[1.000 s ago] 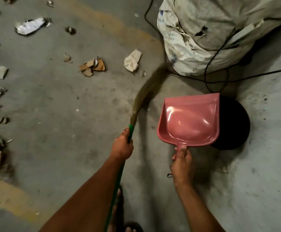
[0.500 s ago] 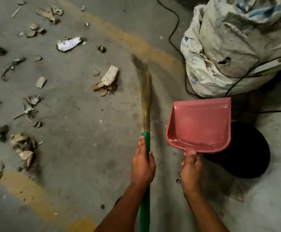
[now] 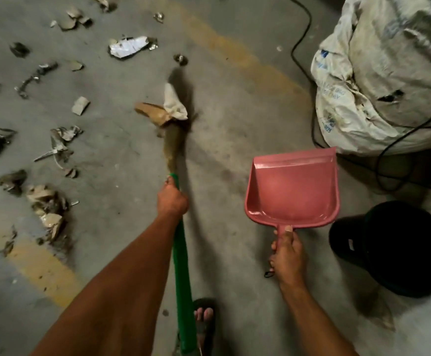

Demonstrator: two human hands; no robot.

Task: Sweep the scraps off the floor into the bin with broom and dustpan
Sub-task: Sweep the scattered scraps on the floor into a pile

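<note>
My left hand (image 3: 172, 199) is wrapped around the green plastic handle of the straw broom (image 3: 174, 140), whose long axis runs straight away from me to a tan cardboard scrap and crumpled white paper (image 3: 165, 107) touching its bristles. My right hand (image 3: 287, 255) grips the pink plastic dustpan (image 3: 292, 186), empty, well to the scraps' right. The round black bin (image 3: 391, 249) stands just right of the dustpan.

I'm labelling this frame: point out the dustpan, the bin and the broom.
dustpan (image 3: 292, 191): head view, middle of the pink pan.
bin (image 3: 399, 250): head view, dark inside.
broom (image 3: 182, 265): head view, green handle.
</note>
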